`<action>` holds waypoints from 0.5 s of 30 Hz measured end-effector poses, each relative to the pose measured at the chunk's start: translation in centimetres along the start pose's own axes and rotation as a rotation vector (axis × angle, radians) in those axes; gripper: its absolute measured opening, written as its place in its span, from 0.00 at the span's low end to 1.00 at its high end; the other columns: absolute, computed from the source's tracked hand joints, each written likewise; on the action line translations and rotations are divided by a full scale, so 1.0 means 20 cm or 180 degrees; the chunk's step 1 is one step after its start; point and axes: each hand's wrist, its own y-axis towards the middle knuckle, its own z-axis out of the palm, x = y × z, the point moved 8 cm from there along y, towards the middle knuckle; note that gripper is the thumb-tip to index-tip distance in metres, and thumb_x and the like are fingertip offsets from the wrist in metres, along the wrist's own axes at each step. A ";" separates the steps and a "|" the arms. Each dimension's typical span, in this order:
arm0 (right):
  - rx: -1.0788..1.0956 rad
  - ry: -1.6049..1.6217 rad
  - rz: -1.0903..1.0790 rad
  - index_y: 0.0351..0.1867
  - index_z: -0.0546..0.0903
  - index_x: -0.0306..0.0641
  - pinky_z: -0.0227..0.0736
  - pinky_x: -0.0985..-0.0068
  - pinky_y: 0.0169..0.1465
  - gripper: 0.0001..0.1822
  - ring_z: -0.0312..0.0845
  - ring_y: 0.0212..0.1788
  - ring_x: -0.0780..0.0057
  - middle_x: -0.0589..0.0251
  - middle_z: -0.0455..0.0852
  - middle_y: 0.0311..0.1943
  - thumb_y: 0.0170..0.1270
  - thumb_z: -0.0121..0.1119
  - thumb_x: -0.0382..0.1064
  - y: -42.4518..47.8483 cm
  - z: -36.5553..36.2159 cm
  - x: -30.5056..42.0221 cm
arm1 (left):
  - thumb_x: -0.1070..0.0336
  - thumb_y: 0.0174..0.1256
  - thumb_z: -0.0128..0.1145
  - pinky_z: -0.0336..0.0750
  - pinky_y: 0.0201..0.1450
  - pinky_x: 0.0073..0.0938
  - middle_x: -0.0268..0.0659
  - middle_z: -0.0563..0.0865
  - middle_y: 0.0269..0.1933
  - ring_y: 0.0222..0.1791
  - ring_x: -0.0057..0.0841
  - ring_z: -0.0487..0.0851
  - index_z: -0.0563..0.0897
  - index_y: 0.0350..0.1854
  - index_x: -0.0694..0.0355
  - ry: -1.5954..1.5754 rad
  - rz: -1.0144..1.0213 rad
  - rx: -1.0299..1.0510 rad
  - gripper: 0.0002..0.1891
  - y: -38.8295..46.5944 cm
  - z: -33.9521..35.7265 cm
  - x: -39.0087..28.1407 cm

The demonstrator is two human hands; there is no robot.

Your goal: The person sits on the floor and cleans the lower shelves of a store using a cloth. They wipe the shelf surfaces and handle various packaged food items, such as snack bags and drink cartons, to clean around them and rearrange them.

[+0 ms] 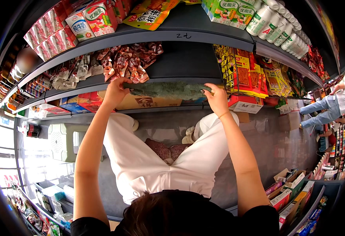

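Note:
A grey-green cloth (pixel 172 90) is stretched sideways between my two hands, in front of the middle shelf (pixel 187 63). My left hand (pixel 117 90) pinches its left end, just below brown-red vacuum-packed snacks (pixel 128 60). At the other end, my right hand (pixel 217 98) grips the cloth between thumb and fingers. Close to that hand hangs a wire rack (pixel 227 67) with yellow and red snack packets (pixel 246 73). Behind the cloth, part of a tan carton (pixel 160 102) on the bottom shelf is hidden.
The upper shelf holds milk cartons (pixel 97 19), a yellow snack pouch (pixel 151 13) and white bottles (pixel 278 29). A pale plastic stool (pixel 61 141) stands at left. Opened boxes (pixel 290 188) line the lower right. Another person in jeans (pixel 323 109) is far right.

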 end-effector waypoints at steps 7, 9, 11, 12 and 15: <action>0.0271 0.1166 -0.0183 0.44 0.75 0.32 0.68 0.80 0.49 0.14 0.75 0.43 0.75 0.61 0.79 0.39 0.65 0.60 0.40 0.01 -0.07 -0.04 | 0.70 0.64 0.57 0.68 0.57 0.22 0.35 0.75 0.58 0.58 0.22 0.72 0.75 0.53 0.59 -0.1210 -0.0132 0.0676 0.15 -0.04 0.05 0.02; 0.0627 0.1852 0.0860 0.49 0.72 0.32 0.65 0.80 0.52 0.17 0.72 0.45 0.77 0.63 0.78 0.39 0.69 0.57 0.43 0.00 -0.03 -0.10 | 0.66 0.68 0.54 0.72 0.51 0.22 0.34 0.79 0.53 0.52 0.21 0.76 0.73 0.56 0.58 -0.1270 -0.1008 0.0614 0.16 -0.06 0.10 0.10; 0.0457 0.1553 0.0677 0.52 0.70 0.33 0.64 0.80 0.51 0.18 0.68 0.43 0.79 0.64 0.76 0.39 0.73 0.50 0.46 0.03 0.02 -0.13 | 0.64 0.70 0.50 0.75 0.44 0.24 0.32 0.79 0.50 0.49 0.20 0.78 0.70 0.58 0.57 -0.0930 -0.0932 0.0740 0.16 -0.04 0.16 0.11; 0.0175 0.1490 0.0590 0.51 0.70 0.33 0.64 0.80 0.50 0.18 0.67 0.42 0.79 0.65 0.76 0.39 0.73 0.50 0.46 0.04 0.03 -0.13 | 0.63 0.71 0.49 0.77 0.41 0.25 0.31 0.79 0.48 0.48 0.20 0.78 0.69 0.58 0.56 -0.0759 -0.0868 0.0812 0.16 -0.02 0.19 0.10; -0.0153 0.1609 0.0690 0.52 0.71 0.32 0.64 0.79 0.50 0.17 0.67 0.42 0.78 0.64 0.77 0.40 0.74 0.48 0.46 0.05 0.10 -0.13 | 0.63 0.71 0.49 0.76 0.27 0.23 0.31 0.79 0.47 0.39 0.20 0.80 0.67 0.61 0.56 -0.1329 -0.1043 0.0389 0.18 -0.05 0.24 -0.03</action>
